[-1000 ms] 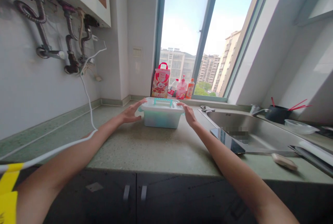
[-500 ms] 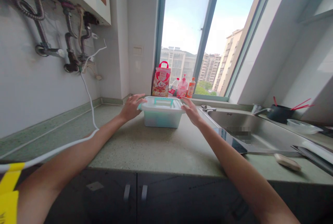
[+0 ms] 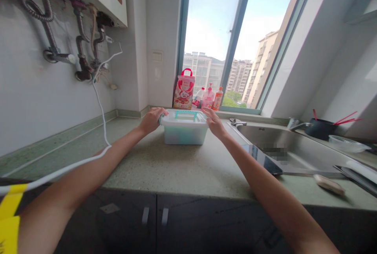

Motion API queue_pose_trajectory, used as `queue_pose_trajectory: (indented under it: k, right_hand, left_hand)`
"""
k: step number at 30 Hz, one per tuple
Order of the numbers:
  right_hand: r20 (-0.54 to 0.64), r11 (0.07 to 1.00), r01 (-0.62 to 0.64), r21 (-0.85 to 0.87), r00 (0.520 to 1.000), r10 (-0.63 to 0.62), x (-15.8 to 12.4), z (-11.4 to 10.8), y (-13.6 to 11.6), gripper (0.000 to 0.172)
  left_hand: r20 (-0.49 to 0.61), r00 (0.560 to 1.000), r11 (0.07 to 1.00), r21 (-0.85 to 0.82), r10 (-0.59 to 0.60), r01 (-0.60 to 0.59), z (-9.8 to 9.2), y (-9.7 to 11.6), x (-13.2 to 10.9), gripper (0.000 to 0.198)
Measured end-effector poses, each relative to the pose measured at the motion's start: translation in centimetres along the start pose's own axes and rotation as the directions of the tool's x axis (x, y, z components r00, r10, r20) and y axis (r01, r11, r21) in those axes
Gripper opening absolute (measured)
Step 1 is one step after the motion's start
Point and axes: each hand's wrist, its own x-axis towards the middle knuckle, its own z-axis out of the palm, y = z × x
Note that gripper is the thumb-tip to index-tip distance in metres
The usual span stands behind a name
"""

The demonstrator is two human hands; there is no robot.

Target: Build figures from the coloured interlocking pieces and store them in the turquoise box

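A pale mint plastic storage box point(image 3: 185, 134) stands upright on the countertop, its lid on and a turquoise carry handle point(image 3: 186, 115) lying on top. At its left end, my left hand point(image 3: 153, 119) is closed over the lid's edge by the side latch. My right hand point(image 3: 214, 123) grips the opposite end, with fingers over the rim of the lid. Both palms face inward, and the far fingers are partly hidden. Through the cloudy walls, I cannot make out the contents.
To the right lies a steel sink point(image 3: 294, 151) with a dark flat tablet-like slab point(image 3: 262, 159) at its near-left edge. Bottles point(image 3: 208, 98) and a pink bag point(image 3: 184, 92) stand at the window. A white cable point(image 3: 104, 128) crosses over my left forearm.
Both hands have closed in on the box ends, their fingers now curled onto the lid's edges. The box stays in place on the counter; the view has shifted slightly.
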Motion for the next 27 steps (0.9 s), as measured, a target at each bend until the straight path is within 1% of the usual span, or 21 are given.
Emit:
queue_pose_trajectory:
  k: [3, 7, 9, 11, 12, 14, 17, 19, 22, 27]
  right_hand:
    - [-0.043, 0.997, -0.060, 0.049, 0.997, 0.062, -0.3, 0.1, -0.7, 0.064]
    - [-0.046, 0.993, -0.109, 0.050, 0.993, 0.111, -0.5, 0.3, -1.1, 0.059]
    - [-0.061, 0.993, -0.108, 0.039, 0.992, 0.110, -0.6, 0.3, -1.0, 0.050]
    - [-0.066, 0.998, -0.063, 0.016, 0.996, 0.064, -0.9, 0.1, -0.8, 0.039]
    - [-0.058, 1.000, -0.027, 0.005, 0.998, 0.027, -1.1, 0.0, -0.7, 0.038]
    - [-0.011, 0.999, 0.044, -0.013, 0.999, -0.044, -1.6, -0.4, -0.7, 0.046]
    - [0.075, 0.995, 0.088, -0.048, 0.994, -0.084, -2.1, -1.1, -1.0, 0.052]
    - [0.111, 0.992, 0.098, -0.076, 0.990, -0.089, -2.3, -1.5, -1.3, 0.052]
    - [0.131, 0.987, 0.124, -0.100, 0.985, -0.110, -2.4, -1.7, -1.8, 0.051]
    - [0.132, 0.978, 0.150, -0.142, 0.982, -0.132, -2.4, -1.8, -1.9, 0.050]
  left_hand:
    - [0.019, 0.999, 0.999, 0.027, 0.046, -0.047, -0.1, -0.2, 0.3, 0.019]
    - [0.020, 0.996, 0.995, 0.049, 0.087, -0.088, -0.1, -0.6, 0.5, 0.017]
    - [0.017, 0.996, 0.994, 0.058, 0.091, -0.092, 0.0, -0.8, 0.4, 0.018]
    - [0.021, 0.996, 0.994, 0.068, 0.090, -0.091, 0.0, -0.9, 0.1, 0.022]
    - [0.025, 0.996, 0.993, 0.071, 0.091, -0.092, 0.0, -0.9, 0.0, 0.025]
    - [0.039, 0.995, 0.992, 0.074, 0.096, -0.099, 0.0, -0.9, -0.5, 0.035]
    - [0.058, 0.991, 0.990, 0.072, 0.119, -0.123, -0.1, -0.8, -1.0, 0.049]
    - [0.063, 0.988, 0.987, 0.070, 0.138, -0.143, -0.2, -0.6, -1.3, 0.050]
    - [0.072, 0.985, 0.985, 0.063, 0.158, -0.162, -0.4, -0.5, -1.4, 0.051]
    - [0.110, 0.987, 0.991, 0.053, 0.114, -0.120, -0.8, -0.5, -1.5, 0.058]
